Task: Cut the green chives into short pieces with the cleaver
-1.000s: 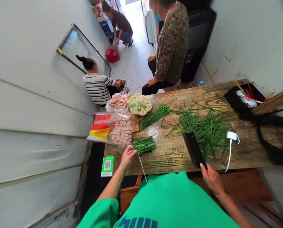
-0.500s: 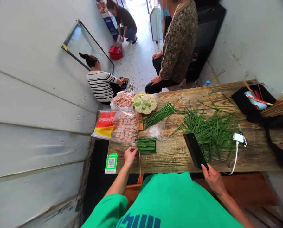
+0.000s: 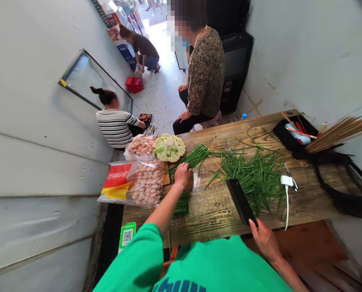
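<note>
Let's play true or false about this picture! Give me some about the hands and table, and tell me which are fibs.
1. The right hand holds a long, flat-sided black object. True.
2. The left hand touches the red plastic basket. False: it is at a bundle of long green stalks.
3. A round, pale cauliflower sits beside a clear plastic bag of pink food. True.
4. The white plastic charger lies on the floor. False: it's on the brown wooden table.

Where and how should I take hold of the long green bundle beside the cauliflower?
Grip the green bundle around its middle, probably from the near side, crosswise to its stalks. They lie lengthwise together, so that should keep them gathered. The cauliflower sits close to its far left side, while the left hand is by its near left end.
</note>
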Motion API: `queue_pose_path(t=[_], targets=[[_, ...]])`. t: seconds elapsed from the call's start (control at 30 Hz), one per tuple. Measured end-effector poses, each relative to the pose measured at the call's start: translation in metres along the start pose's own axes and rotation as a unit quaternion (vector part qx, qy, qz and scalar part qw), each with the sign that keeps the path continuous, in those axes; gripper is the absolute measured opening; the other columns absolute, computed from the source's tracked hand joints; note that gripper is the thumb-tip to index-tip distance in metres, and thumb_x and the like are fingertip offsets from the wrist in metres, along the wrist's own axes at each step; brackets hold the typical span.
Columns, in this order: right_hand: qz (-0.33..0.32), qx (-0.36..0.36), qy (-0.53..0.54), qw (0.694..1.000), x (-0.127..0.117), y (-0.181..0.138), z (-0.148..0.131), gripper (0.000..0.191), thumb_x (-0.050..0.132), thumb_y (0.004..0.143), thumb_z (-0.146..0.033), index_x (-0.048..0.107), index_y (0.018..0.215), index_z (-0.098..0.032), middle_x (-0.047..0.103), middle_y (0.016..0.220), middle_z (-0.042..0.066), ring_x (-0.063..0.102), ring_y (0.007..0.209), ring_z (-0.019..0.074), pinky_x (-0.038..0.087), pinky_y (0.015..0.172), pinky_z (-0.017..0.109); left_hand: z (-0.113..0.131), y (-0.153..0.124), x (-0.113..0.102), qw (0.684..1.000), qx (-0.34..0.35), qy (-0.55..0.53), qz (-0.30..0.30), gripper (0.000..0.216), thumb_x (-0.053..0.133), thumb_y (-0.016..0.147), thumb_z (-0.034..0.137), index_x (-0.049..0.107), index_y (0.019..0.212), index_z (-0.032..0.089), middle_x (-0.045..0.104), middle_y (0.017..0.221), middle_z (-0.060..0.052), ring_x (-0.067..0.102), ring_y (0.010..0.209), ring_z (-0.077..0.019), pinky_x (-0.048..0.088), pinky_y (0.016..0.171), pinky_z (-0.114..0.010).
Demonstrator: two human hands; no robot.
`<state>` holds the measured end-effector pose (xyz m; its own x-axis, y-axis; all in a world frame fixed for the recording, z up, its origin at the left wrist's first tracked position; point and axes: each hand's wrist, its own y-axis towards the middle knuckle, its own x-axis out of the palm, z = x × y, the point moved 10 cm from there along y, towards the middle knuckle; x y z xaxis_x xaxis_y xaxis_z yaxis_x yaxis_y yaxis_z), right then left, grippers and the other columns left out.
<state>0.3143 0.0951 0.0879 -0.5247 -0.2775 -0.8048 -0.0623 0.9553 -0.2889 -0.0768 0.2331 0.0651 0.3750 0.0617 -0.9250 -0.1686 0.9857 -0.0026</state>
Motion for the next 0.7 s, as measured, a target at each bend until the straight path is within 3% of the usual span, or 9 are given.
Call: queue_pose_path(t=[0.1,0.17,0.3,0.37,0.53,0.7], targets=[[-0.015,-0.002,-0.002,1.0,0.007,-0.001,0.003,0.065,0.016,0.087,-0.071,0.055,0.076,-0.021,0.065,0.062,0.008,0.063,0.059,0.022,0.039,0.055,0.03,0.024,0.043,0.016,0.999,0.026,0.023,-0.038,0.064,0.066,0.079,0.035,0.045,0.133,0.007,0.045,0.139,-0.021,0.041,0.13,-0.0275,0.033,0.109,-0.037],[-0.026,0.0,-0.002,1.0,0.012,-0.002,0.007,0.064,0.015,0.088,-0.07,0.056,0.078,-0.021,0.067,0.068,0.009,0.065,0.064,0.023,0.041,0.058,0.03,0.034,0.063,0.022,0.998,0.019,0.027,-0.054,0.076,0.068,0.076,0.044,0.042,0.135,0.005,0.043,0.141,-0.022,0.038,0.132,-0.0286,0.03,0.11,-0.037],[-0.045,0.01,0.009,0.999,0.023,-0.007,0.019,0.06,0.017,0.09,-0.066,0.057,0.082,-0.021,0.068,0.073,0.009,0.066,0.069,0.0227,0.042,0.062,0.03,0.043,0.086,0.032,0.993,-0.087,-0.007,-0.083,0.043,0.056,0.085,0.045,0.064,0.111,0.012,0.059,0.123,-0.019,0.05,0.12,-0.0281,0.037,0.1,-0.036],[-0.048,0.012,0.012,0.999,0.028,-0.009,0.025,0.058,0.018,0.091,-0.064,0.057,0.082,-0.021,0.068,0.074,0.008,0.066,0.069,0.0222,0.043,0.062,0.029,0.05,0.089,0.041,0.985,-0.138,-0.026,-0.099,0.041,0.049,0.088,0.047,0.071,0.092,0.012,0.065,0.107,-0.019,0.058,0.106,-0.028,0.043,0.089,-0.034],[-0.035,0.002,0.004,0.999,0.031,-0.01,0.033,0.055,0.02,0.093,-0.061,0.058,0.083,-0.021,0.069,0.072,0.008,0.066,0.068,0.0215,0.042,0.059,0.028,0.07,0.086,0.075,0.967,-0.201,-0.083,-0.133,0.038,0.057,0.082,0.047,0.071,0.069,0.014,0.069,0.076,-0.014,0.065,0.077,-0.0224,0.043,0.065,-0.026],[-0.035,0.023,-0.005,0.999,0.026,-0.007,0.032,0.055,0.02,0.092,-0.059,0.058,0.08,-0.022,0.07,0.073,0.009,0.067,0.068,0.0219,0.043,0.059,0.027,0.063,0.079,0.095,0.937,-0.28,-0.169,-0.124,0.021,0.065,0.074,0.03,0.068,0.063,0.012,0.066,0.064,-0.009,0.062,0.063,-0.0191,0.037,0.054,-0.025]])
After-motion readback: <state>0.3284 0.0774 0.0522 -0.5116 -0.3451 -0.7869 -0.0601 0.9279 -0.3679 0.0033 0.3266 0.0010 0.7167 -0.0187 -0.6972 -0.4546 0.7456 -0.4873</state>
